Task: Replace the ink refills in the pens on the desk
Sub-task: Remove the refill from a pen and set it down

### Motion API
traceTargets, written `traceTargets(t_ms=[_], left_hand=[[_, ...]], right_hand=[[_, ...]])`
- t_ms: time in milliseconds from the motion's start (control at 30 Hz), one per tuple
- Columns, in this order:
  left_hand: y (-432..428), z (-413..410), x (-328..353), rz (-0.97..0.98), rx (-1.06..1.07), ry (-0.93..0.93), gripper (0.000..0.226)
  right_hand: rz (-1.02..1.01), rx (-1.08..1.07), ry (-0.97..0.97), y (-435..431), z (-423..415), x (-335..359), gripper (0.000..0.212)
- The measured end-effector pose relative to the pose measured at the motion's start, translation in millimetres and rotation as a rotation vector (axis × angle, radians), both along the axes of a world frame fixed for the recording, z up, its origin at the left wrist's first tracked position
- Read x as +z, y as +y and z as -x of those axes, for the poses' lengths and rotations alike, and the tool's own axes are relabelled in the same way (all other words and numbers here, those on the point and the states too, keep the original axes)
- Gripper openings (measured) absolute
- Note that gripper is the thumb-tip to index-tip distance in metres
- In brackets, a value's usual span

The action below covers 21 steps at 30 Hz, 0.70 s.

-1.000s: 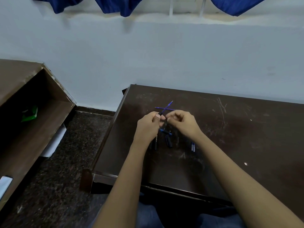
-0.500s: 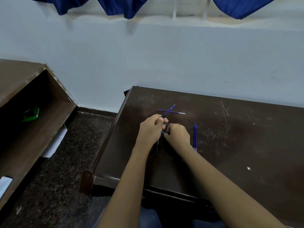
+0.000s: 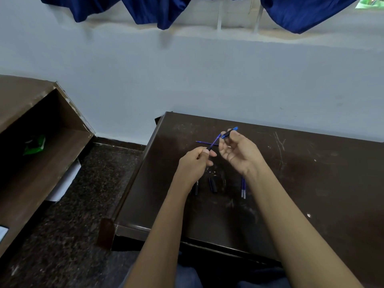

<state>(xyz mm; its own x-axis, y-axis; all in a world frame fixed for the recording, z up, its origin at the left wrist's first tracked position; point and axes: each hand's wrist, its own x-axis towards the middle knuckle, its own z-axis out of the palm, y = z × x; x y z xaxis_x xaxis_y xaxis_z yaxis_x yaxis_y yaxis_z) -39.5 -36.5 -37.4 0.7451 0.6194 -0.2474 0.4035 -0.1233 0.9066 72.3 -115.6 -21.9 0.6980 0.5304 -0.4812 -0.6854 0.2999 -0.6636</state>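
Above the desk (image 3: 311, 183), in the head view, your left hand (image 3: 194, 163) is clenched round the near end of a thin blue refill (image 3: 215, 140), which slants up and away from that fist. What it sits in is hidden. Just right of that grip, your right hand (image 3: 239, 153) pinches a blue-tipped pen piece (image 3: 229, 132) at the fingertips, close to the refill's far end. Whether they touch, I cannot tell. Beyond your left grip a second refill (image 3: 202, 142) lies flat. Nearer you than both grips lie black pen parts (image 3: 213, 185) and, beside your right wrist, a pair of refills (image 3: 243, 188). One pen looks mid-reassembly, and the loose parts suggest more remain.
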Motion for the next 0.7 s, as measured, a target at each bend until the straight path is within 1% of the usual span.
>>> traceTargets(t_ms=[100, 267, 433, 633, 700], left_hand=[[-4.2, -3.2, 4.1, 0.030, -0.026, 0.016, 0.029], [-5.7, -4.8, 6.5, 0.048, -0.064, 0.036, 0.028], [-6.1, -4.7, 5.7, 0.043, -0.098, 0.046, 0.030], [-6.7, -5.4, 7.2, 0.027, -0.086, 0.040, 0.030], [-7.4, -5.0, 8.0, 0.025, -0.090, 0.040, 0.030]], right_hand=[[-0.048, 0.018, 0.008, -4.4, 7.5, 8.4, 0.020], [-0.111, -0.058, 0.029, -5.4, 7.6, 14.8, 0.012], [-0.125, -0.155, 0.036, -5.6, 5.0, 18.5, 0.010], [-0.114, -0.142, 0.013, -4.2, 7.0, 20.5, 0.011], [-0.136, -0.145, 0.031, -6.0, 5.4, 20.4, 0.016]])
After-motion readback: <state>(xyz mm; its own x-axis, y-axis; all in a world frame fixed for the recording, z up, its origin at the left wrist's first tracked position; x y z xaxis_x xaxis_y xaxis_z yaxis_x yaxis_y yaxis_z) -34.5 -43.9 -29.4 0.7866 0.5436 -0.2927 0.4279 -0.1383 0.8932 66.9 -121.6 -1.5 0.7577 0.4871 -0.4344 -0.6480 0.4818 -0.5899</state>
